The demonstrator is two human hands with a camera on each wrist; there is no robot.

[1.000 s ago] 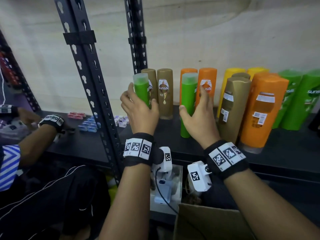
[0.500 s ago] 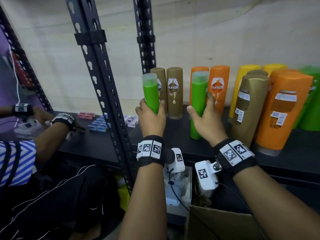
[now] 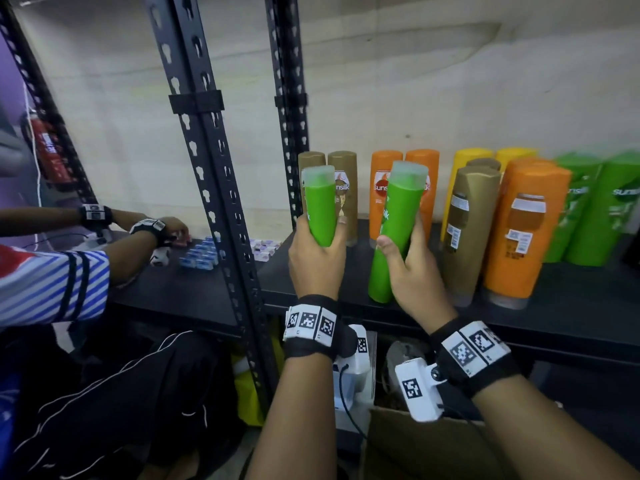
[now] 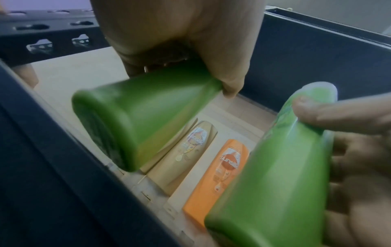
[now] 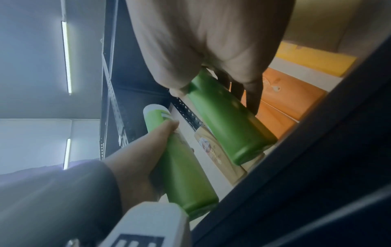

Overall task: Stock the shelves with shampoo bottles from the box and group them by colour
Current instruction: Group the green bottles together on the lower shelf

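Observation:
My left hand (image 3: 317,259) grips a slim green shampoo bottle (image 3: 320,206) held upright in front of the shelf (image 3: 571,306). My right hand (image 3: 412,271) grips a second, taller green bottle (image 3: 394,233), tilted slightly, its base near the shelf's front edge. In the left wrist view both green bottles (image 4: 135,120) (image 4: 273,183) show close up, fingers curled round each. On the shelf stand two brown bottles (image 3: 343,188), two orange ones (image 3: 382,188), yellow ones (image 3: 467,161), a large brown bottle (image 3: 467,233), a large orange bottle (image 3: 519,233) and green bottles (image 3: 602,216) at far right.
A black perforated rack upright (image 3: 214,188) stands just left of my left hand. Beyond it another person's hands (image 3: 162,230) work among small blue packets (image 3: 202,254) on the neighbouring shelf. A cardboard box (image 3: 433,448) sits below, under my right forearm.
Both hands have risen a little with their green bottles, and the view has shifted left. My left hand's fingers closed tighter round its bottle.

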